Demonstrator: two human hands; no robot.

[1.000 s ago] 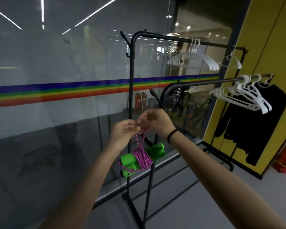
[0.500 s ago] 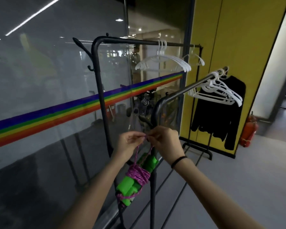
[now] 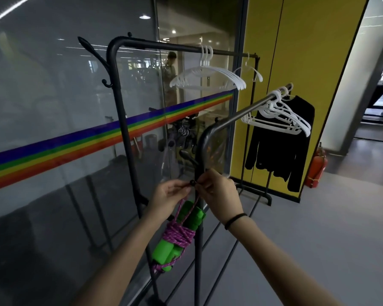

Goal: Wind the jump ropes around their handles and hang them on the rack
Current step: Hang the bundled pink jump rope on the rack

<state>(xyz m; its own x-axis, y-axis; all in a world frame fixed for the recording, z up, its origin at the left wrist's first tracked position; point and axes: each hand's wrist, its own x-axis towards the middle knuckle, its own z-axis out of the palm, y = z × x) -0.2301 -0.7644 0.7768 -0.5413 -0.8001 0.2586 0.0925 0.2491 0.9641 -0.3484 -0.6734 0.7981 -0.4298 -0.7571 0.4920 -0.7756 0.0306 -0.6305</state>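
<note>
A jump rope with green foam handles (image 3: 177,237) hangs as a bundle, its purple cord (image 3: 179,234) wound round the middle. A loop of the cord runs up to my hands. My left hand (image 3: 170,195) and my right hand (image 3: 219,193) each pinch one side of that loop, right at a small black ball-tipped hook (image 3: 192,183) on the post of the near black rack (image 3: 208,133). The bundle dangles below my hands beside the post.
A taller black rack (image 3: 117,85) stands behind, against a glass wall with a rainbow stripe. White hangers (image 3: 208,78) hang on it; more white hangers (image 3: 281,115) and a black garment (image 3: 281,146) hang on the near rack. A red fire extinguisher (image 3: 316,168) stands by the yellow wall.
My view has turned to the right and closer to the near rack. Both hands carried the rope loop up to the small hook on the post; the bundle swung more upright.
</note>
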